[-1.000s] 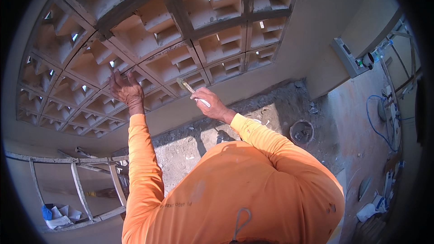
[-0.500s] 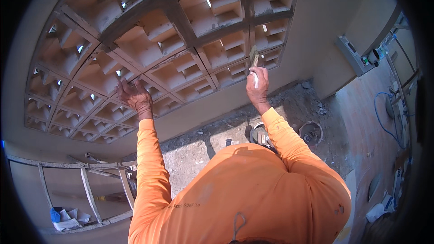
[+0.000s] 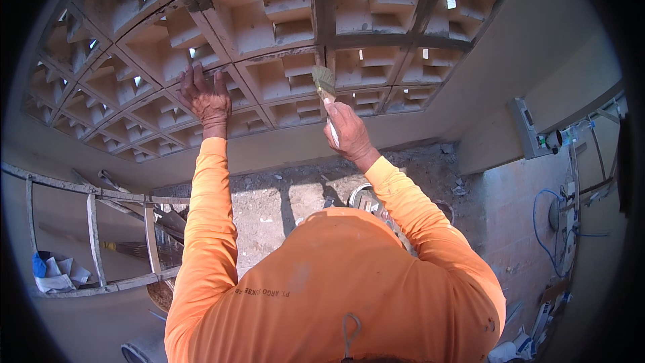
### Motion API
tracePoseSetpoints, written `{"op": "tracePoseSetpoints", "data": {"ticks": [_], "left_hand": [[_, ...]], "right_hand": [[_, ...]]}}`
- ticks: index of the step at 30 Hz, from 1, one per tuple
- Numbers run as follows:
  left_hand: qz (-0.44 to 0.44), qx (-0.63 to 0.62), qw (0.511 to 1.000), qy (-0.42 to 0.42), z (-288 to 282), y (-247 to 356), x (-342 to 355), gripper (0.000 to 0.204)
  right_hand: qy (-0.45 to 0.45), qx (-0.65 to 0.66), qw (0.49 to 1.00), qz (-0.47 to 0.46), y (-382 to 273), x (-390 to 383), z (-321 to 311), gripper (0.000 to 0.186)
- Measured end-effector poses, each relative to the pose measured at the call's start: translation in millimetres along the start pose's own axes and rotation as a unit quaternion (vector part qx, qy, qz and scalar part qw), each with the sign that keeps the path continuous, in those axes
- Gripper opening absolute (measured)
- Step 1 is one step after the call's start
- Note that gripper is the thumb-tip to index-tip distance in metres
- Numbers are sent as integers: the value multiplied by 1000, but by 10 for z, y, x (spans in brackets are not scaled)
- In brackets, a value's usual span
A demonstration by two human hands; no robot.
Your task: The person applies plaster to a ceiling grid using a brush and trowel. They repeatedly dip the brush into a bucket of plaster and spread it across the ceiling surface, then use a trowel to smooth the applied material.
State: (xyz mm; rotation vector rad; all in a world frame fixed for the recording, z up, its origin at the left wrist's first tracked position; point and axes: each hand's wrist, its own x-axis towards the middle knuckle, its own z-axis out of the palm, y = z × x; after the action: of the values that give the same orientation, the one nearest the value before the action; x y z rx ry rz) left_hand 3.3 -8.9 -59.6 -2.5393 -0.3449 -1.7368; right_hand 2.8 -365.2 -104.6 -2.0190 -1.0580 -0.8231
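A wall of cream ventilation blocks (image 3: pixel 235 23) in a grid fills the top of the view. Dark grey strips (image 3: pixel 325 10) run along several of its joints. My left hand (image 3: pixel 207 104) rests on the lower part of the grid with its fingers stretched out over a block edge; it holds nothing. In my right hand (image 3: pixel 351 131) is a paintbrush (image 3: pixel 324 82) with a pale handle, gripped near the base of its wide bristles. The bristles point up at a joint between blocks right of my left hand. Whether they touch it is hard to tell.
At the left stands a metal ladder-like frame (image 3: pixel 93 238) with a blue and white bundle (image 3: pixel 59 273) on it. A bucket (image 3: pixel 363 193) sits on the rubble-strewn ground (image 3: pixel 262 195), partly behind my body. To the right are a grey fixture (image 3: pixel 527 129) and a blue cord (image 3: pixel 537 225).
My right hand has moved left along the grid with the paintbrush, to a different joint. My left hand stays at about the same blocks. The whole view has shifted a little.
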Motion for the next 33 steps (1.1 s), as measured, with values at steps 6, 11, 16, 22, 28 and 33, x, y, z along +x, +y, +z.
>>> {"op": "tracePoseSetpoints", "data": {"ticks": [6,11,16,22,28,33], "left_hand": [[7,7,1000,8,27,-22,-13,61],[47,-10,999,27,51,-16,35,59],[32,-1,999,16,103,-12,22,59],[48,40,998,-27,129,-148,42,66],[31,118,991,-48,126,-299,201,65],[73,174,981,-47,327,-149,195,67]], "right_hand": [[-152,92,961,211,76,-462,-62,34],[-66,161,952,252,391,-743,-337,24],[12,178,827,533,649,-2003,-527,21],[151,27,640,753,781,-4100,-916,19],[290,-74,466,832,1229,-5963,-1395,25],[276,-183,414,848,2053,-7237,-1429,36]]}}
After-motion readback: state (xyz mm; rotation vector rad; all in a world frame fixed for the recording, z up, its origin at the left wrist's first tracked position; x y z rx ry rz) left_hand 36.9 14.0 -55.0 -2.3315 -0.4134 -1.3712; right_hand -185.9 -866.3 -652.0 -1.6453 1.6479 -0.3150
